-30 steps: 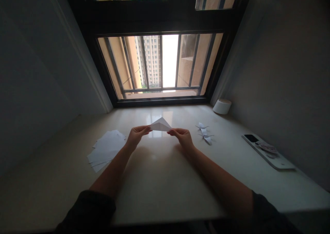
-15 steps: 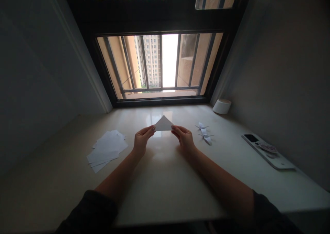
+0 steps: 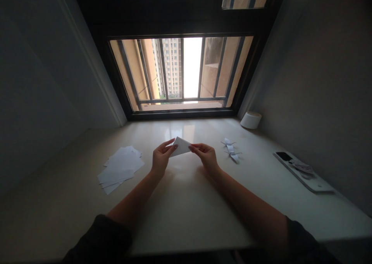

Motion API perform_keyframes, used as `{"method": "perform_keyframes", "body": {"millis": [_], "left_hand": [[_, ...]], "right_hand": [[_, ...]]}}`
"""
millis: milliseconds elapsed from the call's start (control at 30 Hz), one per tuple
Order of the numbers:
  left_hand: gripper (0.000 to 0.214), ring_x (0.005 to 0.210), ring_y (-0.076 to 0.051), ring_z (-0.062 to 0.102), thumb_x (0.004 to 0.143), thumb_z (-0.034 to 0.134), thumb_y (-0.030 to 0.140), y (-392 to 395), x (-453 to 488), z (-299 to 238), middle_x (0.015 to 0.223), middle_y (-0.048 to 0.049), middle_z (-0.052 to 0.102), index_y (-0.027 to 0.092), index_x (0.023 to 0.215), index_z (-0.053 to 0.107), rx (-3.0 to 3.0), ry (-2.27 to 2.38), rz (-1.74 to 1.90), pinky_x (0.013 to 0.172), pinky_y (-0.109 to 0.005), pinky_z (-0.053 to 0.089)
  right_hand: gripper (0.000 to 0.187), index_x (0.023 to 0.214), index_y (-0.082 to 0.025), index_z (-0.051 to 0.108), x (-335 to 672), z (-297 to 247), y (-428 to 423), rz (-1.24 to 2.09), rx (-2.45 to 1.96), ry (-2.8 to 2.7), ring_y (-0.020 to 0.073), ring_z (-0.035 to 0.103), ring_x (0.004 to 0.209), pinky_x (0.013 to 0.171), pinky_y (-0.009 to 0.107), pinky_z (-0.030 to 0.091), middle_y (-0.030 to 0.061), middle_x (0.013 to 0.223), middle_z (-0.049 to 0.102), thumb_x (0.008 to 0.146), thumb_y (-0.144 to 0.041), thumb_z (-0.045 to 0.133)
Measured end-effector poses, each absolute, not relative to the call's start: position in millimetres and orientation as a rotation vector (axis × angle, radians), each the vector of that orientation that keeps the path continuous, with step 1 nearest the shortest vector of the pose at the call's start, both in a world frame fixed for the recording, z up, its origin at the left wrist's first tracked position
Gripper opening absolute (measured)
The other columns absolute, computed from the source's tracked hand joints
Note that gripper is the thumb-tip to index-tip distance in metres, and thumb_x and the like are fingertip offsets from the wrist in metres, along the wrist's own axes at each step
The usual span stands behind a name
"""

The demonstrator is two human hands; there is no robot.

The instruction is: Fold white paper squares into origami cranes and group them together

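A small folded white paper point(image 3: 180, 146) is held up over the pale table point(image 3: 186, 213) in front of the window. My left hand point(image 3: 161, 157) pinches its left side with thumb and fingers. On the paper's right corner my right hand point(image 3: 205, 155) is pinched as well. Both forearms reach out from dark sleeves at the bottom of the view.
A loose stack of white sheets point(image 3: 120, 169) lies to the left. Two folded paper cranes point(image 3: 231, 150) sit to the right. A white roll point(image 3: 250, 120) stands at the back right corner. A flat white tray with a dark phone point(image 3: 302, 171) lies by the right wall.
My hands have come closer together and the paper has gone from a wide triangle to a smaller, tilted fold between them.
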State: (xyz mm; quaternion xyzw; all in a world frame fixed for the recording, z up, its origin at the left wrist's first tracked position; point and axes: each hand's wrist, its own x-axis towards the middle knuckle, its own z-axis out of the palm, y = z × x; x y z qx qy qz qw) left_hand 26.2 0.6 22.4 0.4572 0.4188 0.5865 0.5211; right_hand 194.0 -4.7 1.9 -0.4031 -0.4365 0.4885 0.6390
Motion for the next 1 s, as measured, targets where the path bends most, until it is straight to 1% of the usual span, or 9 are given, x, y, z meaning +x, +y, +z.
{"method": "perform_keyframes", "body": {"millis": [100, 233, 300, 400, 500, 600, 733, 1000], "left_hand": [[0.047, 0.077, -0.021, 0.066, 0.059, 0.078, 0.036, 0.7, 27.6, 20.5, 0.087, -0.0083, 0.073, 0.015, 0.099, 0.069, 1.057, 1.025, 1.460, 0.074, -0.034, 0.051], [0.046, 0.076, -0.020, 0.066, 0.059, 0.078, 0.035, 0.3, 27.5, 20.0, 0.085, -0.0066, 0.073, 0.016, 0.099, 0.069, 1.066, 1.039, 1.502, 0.074, -0.034, 0.051], [0.045, 0.078, -0.020, 0.066, 0.060, 0.078, 0.034, -0.1, 27.4, 19.3, 0.087, -0.0065, 0.073, 0.017, 0.101, 0.069, 1.082, 1.031, 1.507, 0.075, -0.034, 0.051], [0.042, 0.083, -0.021, 0.065, 0.061, 0.077, 0.033, -1.4, 27.9, 17.5, 0.092, -0.0072, 0.072, 0.017, 0.100, 0.070, 1.130, 1.026, 1.494, 0.079, -0.034, 0.050], [0.038, 0.089, -0.023, 0.064, 0.062, 0.076, 0.032, -3.1, 29.3, 15.8, 0.096, -0.0074, 0.072, 0.017, 0.097, 0.071, 1.196, 1.038, 1.459, 0.083, -0.036, 0.049], [0.036, 0.092, -0.025, 0.064, 0.063, 0.076, 0.032, -4.3, 30.4, 14.7, 0.097, -0.0069, 0.071, 0.018, 0.096, 0.072, 1.238, 1.057, 1.441, 0.086, -0.037, 0.048], [0.034, 0.095, -0.025, 0.063, 0.066, 0.074, 0.032, -4.2, 30.1, 13.6, 0.099, -0.0062, 0.071, 0.019, 0.097, 0.071, 1.271, 1.061, 1.451, 0.088, -0.038, 0.048], [0.035, 0.097, -0.026, 0.063, 0.068, 0.072, 0.034, -3.8, 28.5, 13.1, 0.103, -0.0054, 0.069, 0.019, 0.100, 0.070, 1.363, 1.082, 1.444, 0.089, -0.037, 0.048]], "right_hand": [[0.031, 0.077, -0.018, 0.072, 192.3, 1.4, -4.2, 1.111, -0.934, -0.991, 0.0178, 0.063, 0.061, 0.059, 0.031, 0.050, 0.0047, 0.068, 0.071, 0.056, -0.040, 0.078], [0.032, 0.080, -0.019, 0.071, 190.8, 0.8, -4.5, 1.099, -0.911, -0.989, 0.0174, 0.063, 0.062, 0.061, 0.031, 0.051, 0.0037, 0.069, 0.070, 0.057, -0.039, 0.078], [0.032, 0.085, -0.020, 0.069, 190.2, 1.8, -6.2, 1.080, -0.877, -1.028, 0.0178, 0.065, 0.067, 0.064, 0.031, 0.052, 0.0036, 0.075, 0.071, 0.060, -0.039, 0.077], [0.036, 0.099, -0.023, 0.067, 188.7, 3.7, -10.1, 1.054, -0.838, -1.138, 0.0185, 0.065, 0.076, 0.069, 0.032, 0.052, 0.0051, 0.089, 0.071, 0.066, -0.037, 0.073], [0.042, 0.106, -0.022, 0.067, 185.9, 3.8, -14.0, 0.979, -0.896, -1.209, 0.0193, 0.065, 0.077, 0.071, 0.033, 0.052, 0.0052, 0.091, 0.071, 0.067, -0.036, 0.073], [0.035, 0.100, -0.022, 0.070, 183.9, 1.4, -15.3, 0.874, -0.989, -1.220, 0.0194, 0.063, 0.074, 0.068, 0.032, 0.051, 0.0043, 0.086, 0.072, 0.068, -0.037, 0.072], [0.030, 0.097, -0.022, 0.072, 184.0, -1.4, -14.0, 0.820, -1.018, -1.206, 0.0190, 0.063, 0.069, 0.065, 0.032, 0.050, 0.0038, 0.083, 0.073, 0.070, -0.038, 0.070], [0.029, 0.093, -0.022, 0.073, 183.9, -0.5, -14.3, 0.806, -1.005, -1.181, 0.0224, 0.066, 0.078, 0.073, 0.034, 0.052, 0.0035, 0.086, 0.073, 0.069, -0.038, 0.071]]}}
